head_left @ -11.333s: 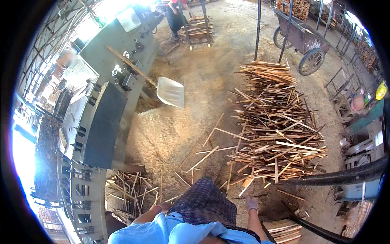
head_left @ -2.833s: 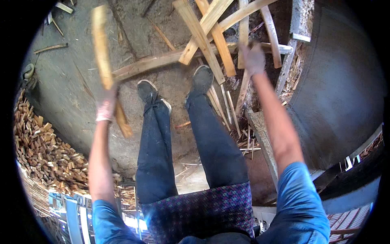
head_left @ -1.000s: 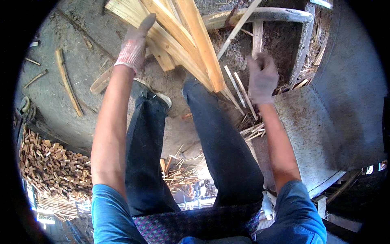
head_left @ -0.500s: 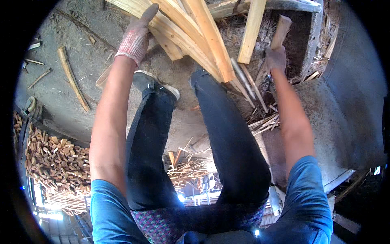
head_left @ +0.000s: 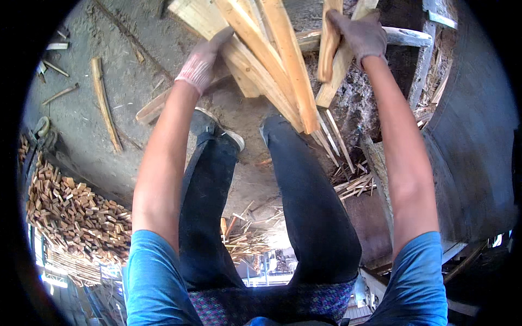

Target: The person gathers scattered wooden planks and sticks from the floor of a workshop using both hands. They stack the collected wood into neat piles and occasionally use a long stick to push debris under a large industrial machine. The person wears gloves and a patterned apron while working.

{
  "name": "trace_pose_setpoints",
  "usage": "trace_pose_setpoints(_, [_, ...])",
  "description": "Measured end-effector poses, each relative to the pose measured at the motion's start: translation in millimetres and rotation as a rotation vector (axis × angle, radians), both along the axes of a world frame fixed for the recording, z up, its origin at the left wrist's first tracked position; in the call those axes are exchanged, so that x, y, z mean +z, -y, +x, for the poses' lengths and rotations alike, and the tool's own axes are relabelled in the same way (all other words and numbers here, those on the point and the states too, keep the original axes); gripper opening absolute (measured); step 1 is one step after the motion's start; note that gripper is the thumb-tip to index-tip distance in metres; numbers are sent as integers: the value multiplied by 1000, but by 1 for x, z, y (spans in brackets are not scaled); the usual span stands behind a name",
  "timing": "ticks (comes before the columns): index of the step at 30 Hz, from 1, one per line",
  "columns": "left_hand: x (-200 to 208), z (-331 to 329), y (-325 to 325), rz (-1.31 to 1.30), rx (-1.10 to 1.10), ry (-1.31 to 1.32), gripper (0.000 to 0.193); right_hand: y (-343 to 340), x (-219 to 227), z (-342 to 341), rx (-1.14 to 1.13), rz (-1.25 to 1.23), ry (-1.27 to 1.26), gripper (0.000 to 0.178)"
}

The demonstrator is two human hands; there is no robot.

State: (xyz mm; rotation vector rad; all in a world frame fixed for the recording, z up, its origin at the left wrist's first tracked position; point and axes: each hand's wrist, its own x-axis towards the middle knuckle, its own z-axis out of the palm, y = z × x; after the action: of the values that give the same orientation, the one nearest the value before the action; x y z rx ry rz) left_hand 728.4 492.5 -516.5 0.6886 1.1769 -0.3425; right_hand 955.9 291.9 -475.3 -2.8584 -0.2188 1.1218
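Observation:
My left hand [head_left: 206, 61], in a dirty knit glove with a pale cuff, grips the edge of a wide pale plank [head_left: 242, 54], its far part hidden beneath other wood. Several sawn boards fan out beside it, including a long orange-tinted board [head_left: 288, 65] whose near end lies above my right knee. My right hand [head_left: 364, 35], also gloved, is closed around a short wooden piece [head_left: 328, 51] with a darker edge. That piece lies over another pale board [head_left: 343, 68], which passes under the same hand. The fingertips of the right hand are partly hidden.
A loose stick [head_left: 104, 103] lies on the dirt floor at left. A large heap of cut wood blocks [head_left: 81, 214] stands at lower left. Thin offcuts [head_left: 356, 187] lie near my right leg, beside a large dark metal surface [head_left: 473, 152]. A pale log [head_left: 405, 37] crosses behind the boards.
My right hand has swung up and left, bringing the short wooden piece over the boards. My left hand has shifted slightly right and nearer along with the wide plank.

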Motion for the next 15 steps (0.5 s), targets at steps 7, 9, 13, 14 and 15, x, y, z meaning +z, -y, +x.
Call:
trace_pose_setpoints(7, [-6, 3, 22, -61, 2, 159, 63, -16, -46, -42, 1, 236, -97, 42])
trace_pose_setpoints(9, [-6, -5, 29, -15, 13, 162, 64, -24, -30, -60, -46, 598, -253, 51])
trace_pose_setpoints(13, [-4, 3, 29, -63, 24, 106, 60, -15, -46, -70, -619, 895, -628, 74])
trace_pose_setpoints(14, [-4, 1, 32, -51, 23, 111, 60, -12, -48, -73, -620, 889, -554, 85])
trace_pose_setpoints(15, [-5, 0, 31, -45, 56, 181, 60, -8, -50, -70, -292, 850, -426, 75])
